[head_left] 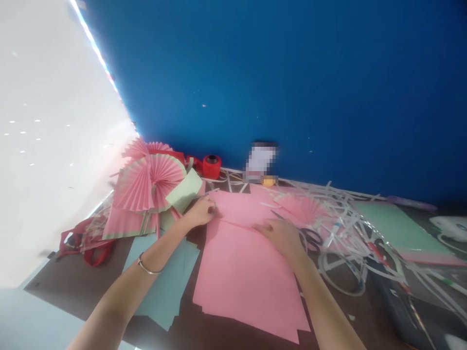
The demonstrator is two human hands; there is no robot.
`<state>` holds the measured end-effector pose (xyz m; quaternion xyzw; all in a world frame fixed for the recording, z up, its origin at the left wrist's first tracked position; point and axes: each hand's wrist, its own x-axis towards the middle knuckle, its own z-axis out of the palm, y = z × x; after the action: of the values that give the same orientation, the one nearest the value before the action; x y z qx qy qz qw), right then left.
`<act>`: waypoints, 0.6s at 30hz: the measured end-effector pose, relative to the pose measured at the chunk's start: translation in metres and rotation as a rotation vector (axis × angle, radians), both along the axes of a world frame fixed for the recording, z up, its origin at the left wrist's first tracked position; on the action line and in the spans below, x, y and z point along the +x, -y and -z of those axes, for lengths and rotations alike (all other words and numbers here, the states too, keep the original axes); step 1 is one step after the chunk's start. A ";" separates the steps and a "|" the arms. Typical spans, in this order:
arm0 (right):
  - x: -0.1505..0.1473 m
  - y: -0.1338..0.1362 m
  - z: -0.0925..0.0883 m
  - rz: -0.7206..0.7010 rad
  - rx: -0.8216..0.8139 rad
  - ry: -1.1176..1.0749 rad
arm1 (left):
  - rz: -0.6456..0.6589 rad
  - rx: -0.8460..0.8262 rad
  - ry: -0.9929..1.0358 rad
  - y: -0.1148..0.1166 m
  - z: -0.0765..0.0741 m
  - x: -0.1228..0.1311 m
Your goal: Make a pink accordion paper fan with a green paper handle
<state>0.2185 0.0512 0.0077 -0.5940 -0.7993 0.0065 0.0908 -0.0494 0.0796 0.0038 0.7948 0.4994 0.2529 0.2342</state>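
Observation:
A stack of pink paper [248, 277] lies before me on the dark table, with a raised edge or fold running across its upper part. At that edge's left end, my left hand [200, 212] is closed, thumb and finger pinched on the pink paper. My right hand [282, 236] rests on the sheet near the edge's other end, its visible fingers stretched to the left and touching the paper. Its remaining fingers are partly hidden. Dark-handled scissors [312, 239] lie just beyond my right hand. A pale green paper piece [185, 189] stands behind my left hand.
Pink pleated paper fans [153, 182] pile up at the left, near a red tape roll [211, 167]. Light blue sheets [160, 282] lie under my left forearm. Tangled white strips [346, 228] and green sheets [401, 228] cover the right. A blue wall [292, 87] rises behind.

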 end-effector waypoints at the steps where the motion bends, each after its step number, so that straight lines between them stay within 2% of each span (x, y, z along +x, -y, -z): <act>1: 0.001 0.000 0.002 -0.008 0.018 0.007 | 0.000 -0.004 0.004 0.000 0.000 0.000; 8: -0.002 0.005 0.006 -0.150 0.247 0.118 | 0.001 -0.032 0.016 0.002 -0.002 0.001; 11: -0.012 0.015 0.008 -0.297 0.374 0.121 | 0.011 -0.054 0.011 0.002 -0.002 0.002; 14: -0.019 0.025 0.013 -0.514 0.315 0.054 | -0.004 -0.057 -0.001 0.001 0.001 0.000; 18: -0.018 0.029 0.022 -0.536 0.204 -0.033 | -0.035 -0.084 -0.010 0.002 -0.001 -0.001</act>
<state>0.2006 0.0218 -0.0144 -0.3491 -0.9228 -0.0404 0.1580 -0.0509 0.0773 0.0044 0.7768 0.5245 0.2316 0.2605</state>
